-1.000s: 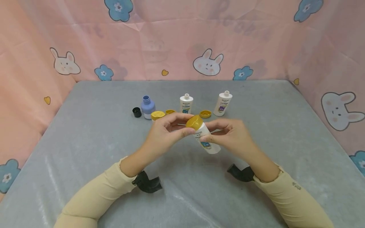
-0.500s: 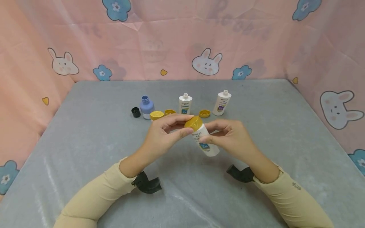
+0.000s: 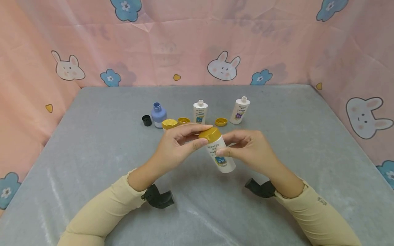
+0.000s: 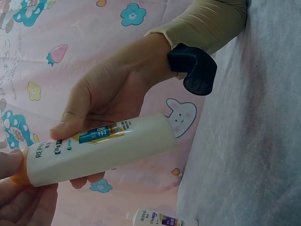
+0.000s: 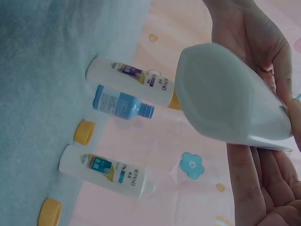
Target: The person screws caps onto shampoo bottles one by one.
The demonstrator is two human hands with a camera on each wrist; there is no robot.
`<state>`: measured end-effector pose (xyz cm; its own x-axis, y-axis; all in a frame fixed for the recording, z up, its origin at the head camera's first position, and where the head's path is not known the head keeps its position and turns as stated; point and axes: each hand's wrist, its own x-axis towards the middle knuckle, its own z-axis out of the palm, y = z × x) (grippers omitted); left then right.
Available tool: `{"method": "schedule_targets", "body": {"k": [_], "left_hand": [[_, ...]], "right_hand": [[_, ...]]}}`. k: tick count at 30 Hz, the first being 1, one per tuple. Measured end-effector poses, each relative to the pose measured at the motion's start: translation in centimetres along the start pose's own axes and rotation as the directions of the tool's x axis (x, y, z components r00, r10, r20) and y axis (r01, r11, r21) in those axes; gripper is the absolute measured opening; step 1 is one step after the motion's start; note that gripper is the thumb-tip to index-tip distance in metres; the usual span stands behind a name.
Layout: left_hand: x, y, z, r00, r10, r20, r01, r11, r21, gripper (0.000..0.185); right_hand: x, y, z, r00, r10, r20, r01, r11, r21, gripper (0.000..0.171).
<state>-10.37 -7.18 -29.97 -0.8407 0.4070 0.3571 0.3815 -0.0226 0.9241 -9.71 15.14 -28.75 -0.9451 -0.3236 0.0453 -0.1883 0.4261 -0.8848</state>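
A white bottle [image 3: 224,163] with a teal label is held tilted above the table, its base toward the lower right. My left hand [image 3: 170,147] pinches its gold cap [image 3: 210,134] between thumb and fingers. The body of the bottle is gripped by my right hand [image 3: 255,150], thumb across the front. In the left wrist view, fingers of the right hand [image 4: 110,92] show on both sides of the bottle [image 4: 141,146]. The flat base of the bottle [image 5: 214,94] fills the middle of the right wrist view.
Behind the hands stand an uncapped blue bottle [image 3: 158,118], a gold-capped white bottle [image 3: 170,124], partly hidden, and two uncapped white bottles, teal-labelled [image 3: 200,112] and purple-labelled [image 3: 240,112]. A black cap [image 3: 147,120] and gold caps, left [image 3: 183,120] and right [image 3: 221,122], lie among them.
The held bottle has swung to a more upright tilt, its base lower, and its label faces the head camera more squarely. Both hands keep their hold; the standing bottles stay put.
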Motion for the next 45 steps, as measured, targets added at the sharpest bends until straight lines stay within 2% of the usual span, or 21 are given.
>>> {"method": "schedule_targets", "body": {"k": [6,12,20,24,28,32,34,37,39,45], "left_hand": [[-0.1,0.1,-0.1,1.0,-0.01,0.018,0.009,1.0,0.007,0.032],[-0.1,0.4,-0.3,0.999,-0.007,0.048,0.007,1.0,0.015,0.033],[0.4,-0.1,-0.9,0.99,-0.016,0.138,0.026,0.997,-0.07,0.031],[0.4,-0.3,-0.9,0.989,0.001,0.148,0.008,0.998,-0.061,0.032],[0.3,-0.4,-0.6,0.991,0.024,0.128,-0.019,0.999,-0.039,0.033],[0.4,-0.8,-0.1,0.996,0.022,0.081,-0.023,1.0,0.005,0.035],[0.5,-1.0,0.1,0.999,-0.01,0.047,0.009,1.0,0.022,0.036],[0.7,-1.5,0.6,0.996,-0.084,0.008,0.083,0.996,0.008,0.038],[0.8,-2.1,0.8,0.994,-0.111,-0.008,0.111,0.994,-0.006,0.039],[1.0,-3.5,1.4,0.993,-0.097,-0.061,0.097,0.995,-0.013,0.037]], "right_hand": [[0.0,-0.1,-0.1,1.0,-0.011,0.01,0.011,1.0,-0.023,0.024],[0.0,0.1,-0.4,0.998,-0.034,0.058,0.031,0.998,0.048,0.023],[0.1,0.3,-0.6,0.992,-0.033,0.126,0.019,0.994,0.111,0.024],[0.3,0.3,-0.6,0.99,-0.034,0.139,0.016,0.992,0.128,0.025],[0.6,0.7,-0.7,0.99,-0.046,0.131,0.028,0.991,0.134,0.026],[1.0,1.3,-0.8,0.993,-0.035,0.109,0.022,0.992,0.124,0.026],[1.2,1.7,-0.9,0.995,-0.027,0.098,0.014,0.992,0.128,0.028],[1.7,2.1,-1.0,0.997,0.006,0.083,-0.018,0.989,0.15,0.031],[2.1,2.4,-1.0,0.996,0.041,0.076,-0.052,0.986,0.156,0.032],[2.9,3.2,-0.9,0.987,0.133,0.091,-0.142,0.985,0.103,0.036]]}}
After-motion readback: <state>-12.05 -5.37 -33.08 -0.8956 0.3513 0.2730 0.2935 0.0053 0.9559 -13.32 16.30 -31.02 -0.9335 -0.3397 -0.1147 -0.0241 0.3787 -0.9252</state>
